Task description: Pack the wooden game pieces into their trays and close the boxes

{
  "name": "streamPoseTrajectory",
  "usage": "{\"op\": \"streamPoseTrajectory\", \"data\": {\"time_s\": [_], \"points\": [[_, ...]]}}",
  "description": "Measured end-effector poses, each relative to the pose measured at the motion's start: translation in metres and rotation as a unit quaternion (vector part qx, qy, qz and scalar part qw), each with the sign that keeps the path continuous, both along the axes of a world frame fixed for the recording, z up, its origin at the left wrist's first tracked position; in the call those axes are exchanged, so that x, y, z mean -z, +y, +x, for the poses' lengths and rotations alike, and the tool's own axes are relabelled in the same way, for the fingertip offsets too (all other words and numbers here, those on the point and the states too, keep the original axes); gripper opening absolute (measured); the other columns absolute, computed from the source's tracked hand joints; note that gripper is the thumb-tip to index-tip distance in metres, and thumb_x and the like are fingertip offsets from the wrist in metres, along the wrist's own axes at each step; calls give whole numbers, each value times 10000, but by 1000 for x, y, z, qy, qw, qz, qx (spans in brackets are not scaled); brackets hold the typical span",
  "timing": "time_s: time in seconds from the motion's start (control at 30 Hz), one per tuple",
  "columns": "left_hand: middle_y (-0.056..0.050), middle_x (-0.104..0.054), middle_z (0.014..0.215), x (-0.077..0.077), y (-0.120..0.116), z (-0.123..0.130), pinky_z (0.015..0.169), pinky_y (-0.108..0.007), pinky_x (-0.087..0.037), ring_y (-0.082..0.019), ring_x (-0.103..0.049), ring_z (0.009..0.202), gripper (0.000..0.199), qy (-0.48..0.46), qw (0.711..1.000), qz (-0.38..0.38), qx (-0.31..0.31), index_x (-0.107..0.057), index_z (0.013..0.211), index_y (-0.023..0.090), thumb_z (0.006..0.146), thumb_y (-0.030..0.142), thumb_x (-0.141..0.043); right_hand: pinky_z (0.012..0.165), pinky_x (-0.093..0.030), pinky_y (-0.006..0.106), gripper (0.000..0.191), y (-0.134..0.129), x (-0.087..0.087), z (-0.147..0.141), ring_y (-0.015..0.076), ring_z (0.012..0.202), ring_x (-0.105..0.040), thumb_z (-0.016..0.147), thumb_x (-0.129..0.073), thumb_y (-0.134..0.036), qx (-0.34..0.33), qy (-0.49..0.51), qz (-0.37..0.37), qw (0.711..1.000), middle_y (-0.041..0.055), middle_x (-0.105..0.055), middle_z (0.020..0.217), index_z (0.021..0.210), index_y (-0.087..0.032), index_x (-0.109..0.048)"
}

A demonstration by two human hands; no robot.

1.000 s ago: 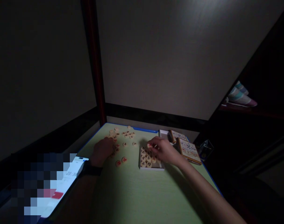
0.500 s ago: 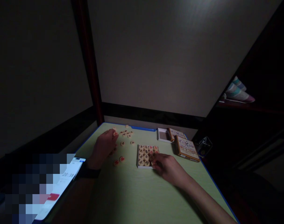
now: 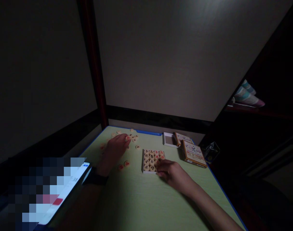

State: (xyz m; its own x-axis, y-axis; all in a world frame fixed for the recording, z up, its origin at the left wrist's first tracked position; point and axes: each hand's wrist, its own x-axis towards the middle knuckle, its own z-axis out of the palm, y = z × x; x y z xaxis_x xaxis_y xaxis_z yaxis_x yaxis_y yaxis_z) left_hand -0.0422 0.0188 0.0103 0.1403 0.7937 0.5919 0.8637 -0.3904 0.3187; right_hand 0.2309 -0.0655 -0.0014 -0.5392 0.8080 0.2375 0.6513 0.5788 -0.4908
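Observation:
My left hand (image 3: pixel 115 150), with a dark band at the wrist, is closed on a round wooden piece (image 3: pixel 128 138) with a red character, above loose pieces at the table's far left. My right hand (image 3: pixel 172 173) has its fingers pressed together at the near right corner of a shallow white tray (image 3: pixel 143 163). Rows of round pieces (image 3: pixel 151 162) with dark and red characters fill much of the tray. What the right fingertips hold, if anything, is hidden. Two red-marked pieces (image 3: pixel 123 165) lie left of the tray.
On the green table (image 3: pixel 141 202), an open white box (image 3: pixel 170 139) and two printed boxes (image 3: pixel 194 153) stand at the back right. A lit phone (image 3: pixel 64 195) is at the lower left. A wall rises behind the table.
My left hand has moved right with the red-marked piece, now covering some loose pieces and uncovering others at the far left. My right hand stays at the tray's corner.

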Motion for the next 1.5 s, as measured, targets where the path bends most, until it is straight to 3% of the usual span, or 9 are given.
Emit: {"op": "streamPoseTrajectory", "data": {"time_s": [0.2,0.43,0.6,0.83,0.97,1.07,1.2,1.33,1.5], "points": [[-67,-734,991,4,-12,30,864,-305,-524,-201,-683,920,149,-11,993,-34,111,-660,1011,188,921,228,-549,878,-521,275,278,-2,-6,4,198,946,-694,768,-603,21,31,10,-20,999,71,-744,1011,898,-178,-747],[-23,-722,904,10,-34,55,777,-260,-519,-164,-672,822,163,-67,968,-128,203,-666,1053,211,903,223,-602,762,-511,254,291,-2,-8,6,176,824,-686,682,-613,68,56,44,-26,997,31,-726,865,801,-180,-708],[-21,-706,1018,5,-54,71,819,-248,-509,-160,-653,932,155,-68,951,-167,252,-664,1052,237,938,246,-559,758,-511,248,291,-4,-11,4,168,828,-690,723,-600,28,69,75,-19,995,39,-740,918,884,-185,-718],[-26,-712,1113,9,-59,79,949,-278,-487,-167,-644,1030,200,-57,937,-165,304,-677,1094,240,973,249,-517,745,-548,289,259,-4,-8,-3,183,825,-704,906,-540,-264,108,196,-79,971,59,-754,932,1114,-182,-671],[-25,-715,1124,14,-59,80,946,-282,-490,-174,-653,1018,207,-27,939,-157,305,-673,1128,254,965,284,-549,633,-544,291,335,5,7,-3,179,691,-677,862,-602,-490,138,295,-152,933,48,-728,795,940,-173,-674],[-18,-718,1087,14,-61,82,938,-277,-487,-175,-652,1008,168,-9,938,-150,312,-679,1072,250,958,268,-557,563,-488,267,352,13,14,0,150,583,-604,767,-699,-509,149,321,-164,921,3,-658,645,834,-170,-632],[-23,-710,982,10,-60,81,871,-289,-496,-181,-645,945,121,19,941,-129,313,-677,992,235,938,267,-574,603,-478,273,244,13,12,5,159,623,-612,760,-682,-409,154,288,-147,934,15,-675,687,797,-178,-612],[-41,-667,891,3,-60,75,843,-315,-487,-196,-614,913,76,49,952,-90,288,-645,802,204,834,152,-598,618,-443,256,46,5,5,5,165,638,-622,782,-587,-213,184,155,-96,966,14,-700,709,777,-191,-627],[-47,-637,874,2,-61,70,834,-317,-485,-192,-593,871,65,61,947,-111,294,-630,760,206,808,183,-592,619,-396,244,134,-2,2,0,171,635,-633,796,-562,-124,194,27,-62,979,10,-717,703,776,-206,-667]]}}
